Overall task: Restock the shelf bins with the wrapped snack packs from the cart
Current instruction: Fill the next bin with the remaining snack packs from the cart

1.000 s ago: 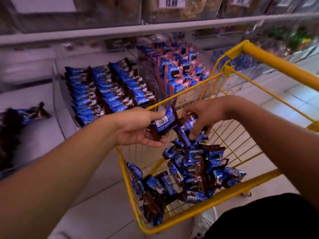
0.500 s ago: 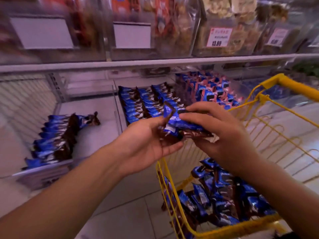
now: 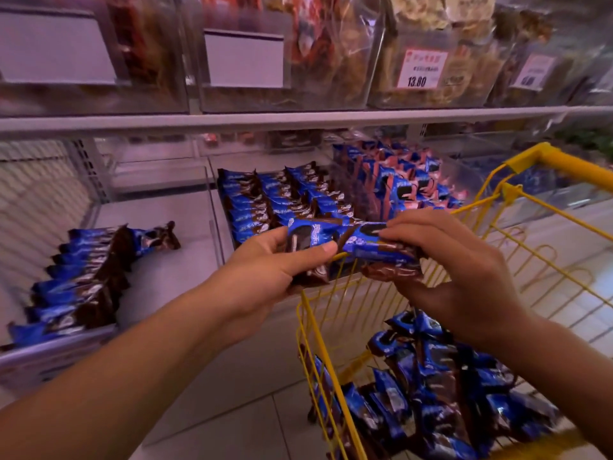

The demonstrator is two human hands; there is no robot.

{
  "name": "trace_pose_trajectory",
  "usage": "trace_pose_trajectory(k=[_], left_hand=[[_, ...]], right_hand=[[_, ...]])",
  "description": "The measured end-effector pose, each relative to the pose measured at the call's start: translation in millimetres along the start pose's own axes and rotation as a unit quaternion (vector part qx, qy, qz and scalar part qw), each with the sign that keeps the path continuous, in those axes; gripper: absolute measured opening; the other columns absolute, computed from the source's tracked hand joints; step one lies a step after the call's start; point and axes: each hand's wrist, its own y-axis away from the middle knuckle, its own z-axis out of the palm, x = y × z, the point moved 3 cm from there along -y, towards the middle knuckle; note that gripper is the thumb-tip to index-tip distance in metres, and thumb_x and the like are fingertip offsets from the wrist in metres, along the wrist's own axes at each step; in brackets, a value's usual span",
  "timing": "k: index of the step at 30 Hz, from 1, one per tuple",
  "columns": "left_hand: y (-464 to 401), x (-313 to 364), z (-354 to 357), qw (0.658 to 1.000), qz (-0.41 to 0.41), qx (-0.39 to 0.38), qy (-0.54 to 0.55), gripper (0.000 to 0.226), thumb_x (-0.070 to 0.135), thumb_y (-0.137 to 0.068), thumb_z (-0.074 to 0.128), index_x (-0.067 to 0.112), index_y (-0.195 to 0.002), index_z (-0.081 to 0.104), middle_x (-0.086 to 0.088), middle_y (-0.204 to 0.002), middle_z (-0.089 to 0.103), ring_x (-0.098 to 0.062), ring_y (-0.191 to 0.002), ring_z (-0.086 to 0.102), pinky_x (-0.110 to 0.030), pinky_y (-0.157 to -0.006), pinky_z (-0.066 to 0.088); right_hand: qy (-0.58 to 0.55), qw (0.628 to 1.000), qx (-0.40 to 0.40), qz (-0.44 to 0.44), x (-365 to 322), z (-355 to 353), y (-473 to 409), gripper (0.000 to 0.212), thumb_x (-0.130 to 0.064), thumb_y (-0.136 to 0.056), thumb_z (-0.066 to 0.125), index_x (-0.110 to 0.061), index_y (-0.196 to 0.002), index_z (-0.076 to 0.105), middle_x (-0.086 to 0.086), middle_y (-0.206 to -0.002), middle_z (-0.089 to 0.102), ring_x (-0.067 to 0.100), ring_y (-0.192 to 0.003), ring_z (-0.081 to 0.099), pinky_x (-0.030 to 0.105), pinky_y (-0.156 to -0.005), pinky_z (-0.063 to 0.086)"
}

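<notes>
My left hand [image 3: 265,270] grips a blue and brown wrapped snack pack [image 3: 306,242], thumb across its front. My right hand [image 3: 454,277] pinches a small stack of the same snack packs [image 3: 381,257] right beside it, above the near corner of the yellow wire cart [image 3: 544,210]. A heap of loose snack packs [image 3: 431,386] lies in the cart's bottom. On the lower shelf, a clear middle bin [image 3: 282,200] holds neat rows of packs. The left bin [image 3: 185,260] holds one row of packs [image 3: 83,280] along its left side.
A bin of blue and pink packs [image 3: 398,184] stands right of the middle bin. The upper shelf [image 3: 298,119] carries clear bins of other snacks with price tags [image 3: 421,69]. Pale floor tiles [image 3: 232,410] lie below, left of the cart.
Both hands lifted packs out of the cart and brought them up toward the shelf. The view swung left and up, bringing the left bin into sight.
</notes>
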Motion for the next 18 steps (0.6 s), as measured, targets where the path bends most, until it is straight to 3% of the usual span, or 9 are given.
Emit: trace_pose_trajectory(k=[2,5,8,11,15,18], left_hand=[[-0.3,-0.2,-0.9,0.994,0.028,0.006,-0.101,0.032,0.03,-0.082,0.074,0.025,-0.112,0.066,0.007,-0.099,0.077,-0.008,-0.09,0.073,-0.018,-0.068,0.055],[3.7,3.2,-1.5,0.972,0.097,0.049,-0.207,0.023,0.032,-0.088,0.069,0.026,-0.109,0.062,0.009,-0.09,0.075,-0.007,-0.079,0.073,-0.019,-0.06,0.056],[6.6,1.7,4.3,0.994,0.014,0.017,-0.107,0.03,0.04,-0.091,0.062,0.017,-0.111,0.062,-0.011,-0.087,0.075,-0.021,-0.066,0.073,-0.025,-0.048,0.054],[7.2,-5.5,7.7,0.992,-0.115,0.002,0.043,0.039,0.04,-0.099,0.048,0.006,-0.11,0.065,-0.016,-0.087,0.074,-0.02,-0.062,0.069,-0.026,-0.047,0.053],[5.4,-9.2,9.8,0.987,-0.095,0.012,0.127,0.034,0.024,-0.099,0.05,0.009,-0.129,0.058,-0.014,-0.106,0.074,-0.02,-0.077,0.071,-0.029,-0.059,0.057],[3.3,-10.7,5.0,0.989,-0.069,0.05,0.117,0.043,0.026,-0.096,0.056,0.011,-0.136,0.053,-0.007,-0.104,0.076,-0.013,-0.07,0.071,-0.024,-0.054,0.054]], right_hand=[[-0.009,1.0,0.022,0.018,2.0,-1.4,-2.5,0.038,-0.005,-0.077,0.083,-0.003,-0.112,0.067,0.008,-0.111,0.064,0.017,-0.108,0.06,0.021,-0.097,0.042],[-0.017,0.999,0.042,0.028,0.5,-3.1,-6.3,0.044,-0.007,-0.074,0.087,-0.005,-0.112,0.067,0.007,-0.111,0.065,0.016,-0.109,0.06,0.021,-0.095,0.043],[-0.013,0.999,0.045,0.008,-3.5,-3.6,-8.1,0.045,-0.006,-0.075,0.085,-0.005,-0.116,0.067,0.006,-0.115,0.064,0.016,-0.112,0.061,0.022,-0.097,0.044],[0.008,0.999,0.04,-0.015,-8.4,-1.5,-7.6,0.042,-0.005,-0.077,0.079,-0.002,-0.118,0.068,0.012,-0.118,0.065,0.022,-0.111,0.062,0.027,-0.097,0.046],[0.023,0.998,0.01,-0.062,-20.2,8.6,-4.6,0.043,-0.002,-0.08,0.074,-0.003,-0.122,0.066,0.013,-0.122,0.065,0.027,-0.112,0.062,0.032,-0.1,0.045],[0.027,0.994,-0.03,-0.101,-21.8,12.5,-4.8,0.05,0.0,-0.08,0.071,-0.008,-0.128,0.061,0.007,-0.132,0.062,0.027,-0.116,0.059,0.032,-0.103,0.043]])
